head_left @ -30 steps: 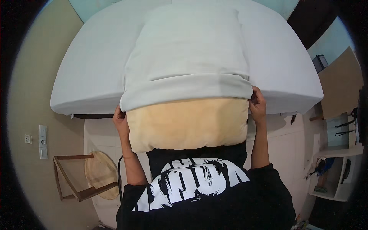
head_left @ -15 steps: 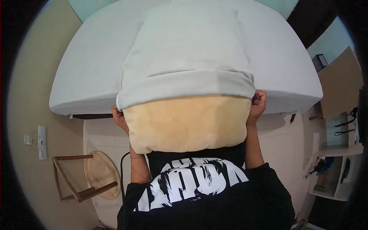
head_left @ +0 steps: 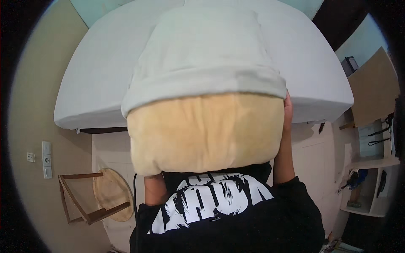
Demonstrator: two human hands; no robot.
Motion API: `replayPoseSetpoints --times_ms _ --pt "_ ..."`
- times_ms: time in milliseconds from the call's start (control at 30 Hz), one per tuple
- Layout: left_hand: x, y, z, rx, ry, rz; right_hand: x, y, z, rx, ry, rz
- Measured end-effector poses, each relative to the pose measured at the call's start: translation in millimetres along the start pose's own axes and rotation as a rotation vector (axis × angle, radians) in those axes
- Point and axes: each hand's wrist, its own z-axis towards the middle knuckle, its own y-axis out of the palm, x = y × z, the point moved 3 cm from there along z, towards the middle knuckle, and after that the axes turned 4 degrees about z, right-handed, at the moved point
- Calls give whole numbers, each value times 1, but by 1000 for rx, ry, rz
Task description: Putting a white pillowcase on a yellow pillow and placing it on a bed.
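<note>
A yellowish, stained pillow (head_left: 206, 135) is tilted up in front of my chest, its near end bare. The far part sits inside a pale grey-white pillowcase (head_left: 206, 46), whose open edge is folded back into a wide cuff (head_left: 202, 84) across the pillow. My right hand (head_left: 288, 113) holds the pillow's right side just below the cuff, with most of its fingers hidden behind. Only my left forearm (head_left: 155, 190) shows, below the pillow's lower left corner; the left hand is hidden behind the pillow.
Beyond the pillow spreads a bed with a white sheet (head_left: 97, 76). On the tiled floor at left lies an overturned wooden stool (head_left: 112, 194) near the wall. A black cable (head_left: 134, 189) hangs by my left side. White shelving (head_left: 371, 202) stands at right.
The pillow's bare end has swung nearer and looks larger, with the cuff a little farther up. My left hand has gone out of sight behind the pillow; my right hand has slipped partly behind its side.
</note>
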Motion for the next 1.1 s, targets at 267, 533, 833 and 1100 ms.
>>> replayPoseSetpoints --times_ms 267,533,833,1100 --pt "22 -46 -99 -144 53 209 10 -9 -12 71 -63 -73" --pt "24 -38 -98 -277 99 422 26 -11 -9 143 -124 -160" --pt "31 -36 -97 -433 158 652 28 -36 15 232 -202 -263" --pt "29 -17 -98 -565 192 873 45 -45 1 270 -246 -240"
